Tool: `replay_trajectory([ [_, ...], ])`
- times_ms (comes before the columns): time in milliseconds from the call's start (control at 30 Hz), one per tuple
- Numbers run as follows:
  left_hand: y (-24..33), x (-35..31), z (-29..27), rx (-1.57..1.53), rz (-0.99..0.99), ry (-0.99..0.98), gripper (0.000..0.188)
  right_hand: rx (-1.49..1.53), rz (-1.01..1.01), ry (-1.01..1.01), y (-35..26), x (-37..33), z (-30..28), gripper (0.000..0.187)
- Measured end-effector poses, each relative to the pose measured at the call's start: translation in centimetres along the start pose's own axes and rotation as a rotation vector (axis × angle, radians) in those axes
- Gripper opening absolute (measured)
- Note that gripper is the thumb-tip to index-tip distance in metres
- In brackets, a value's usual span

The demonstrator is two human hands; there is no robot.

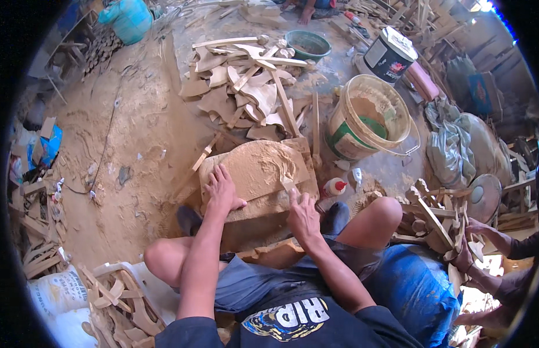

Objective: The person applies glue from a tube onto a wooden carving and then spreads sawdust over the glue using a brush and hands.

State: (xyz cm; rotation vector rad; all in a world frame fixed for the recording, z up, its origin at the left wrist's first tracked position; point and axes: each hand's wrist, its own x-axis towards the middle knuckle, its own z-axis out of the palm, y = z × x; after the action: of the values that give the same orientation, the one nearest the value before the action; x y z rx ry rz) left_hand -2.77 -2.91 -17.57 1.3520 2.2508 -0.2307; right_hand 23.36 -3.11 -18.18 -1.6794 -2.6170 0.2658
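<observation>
A curved wooden board (240, 165) lies flat in front of me on a wooden block, its surface coated with tan sawdust or paste. My left hand (224, 192) rests on the board's left part with its fingers spread. My right hand (305, 219) grips a small putty knife (288, 184), its blade touching the board at the right. Just beyond the blade, a ridged heap of tan paste (285, 168) sits on the board. A white glue bottle with a red cap (333, 187) stands right of the board, near my right hand.
Cut wood pieces (246, 87) are piled beyond the board. A dirty bucket (371, 116) stands at the right, with a green basin (307, 44) and a black-and-white pail (390, 55) farther off. A co-worker's hands (469, 249) hold wood pieces at the right.
</observation>
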Motion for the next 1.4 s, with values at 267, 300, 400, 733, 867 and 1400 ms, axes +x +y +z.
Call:
replay_trajectory([
  [267, 1.3, 0.3, -0.3, 0.008, 0.028, -0.009, 0.154, 0.009, 0.128, 0.049, 0.3, 4.6, -0.3, 0.056],
  [300, 1.4, 0.4, -0.3, 0.012, 0.027, -0.010, 0.154, 0.011, 0.123, 0.022, -0.4, 3.9, 0.3, 0.054],
  [400, 0.8, 0.7, 0.2, 0.011, 0.005, -0.015, 0.155, 0.138, 0.116, -0.010, -2.1, 2.9, 0.1, 0.046],
  [733, 0.6, 1.3, 0.7, -0.006, 0.008, -0.027, 0.157, 0.197, 0.201, 0.016, 0.9, 1.8, -4.7, 0.044],
  [867, 0.8, 1.4, 0.5, -0.004, 0.005, -0.031, 0.158, 0.087, 0.180, 0.001, 0.3, 0.8, -2.9, 0.048],
  [1400, 0.4, 1.5, 0.8, -0.017, 0.009, -0.016, 0.157, 1.489, 0.610, -0.239, 3.0, 4.9, 3.2, 0.029],
])
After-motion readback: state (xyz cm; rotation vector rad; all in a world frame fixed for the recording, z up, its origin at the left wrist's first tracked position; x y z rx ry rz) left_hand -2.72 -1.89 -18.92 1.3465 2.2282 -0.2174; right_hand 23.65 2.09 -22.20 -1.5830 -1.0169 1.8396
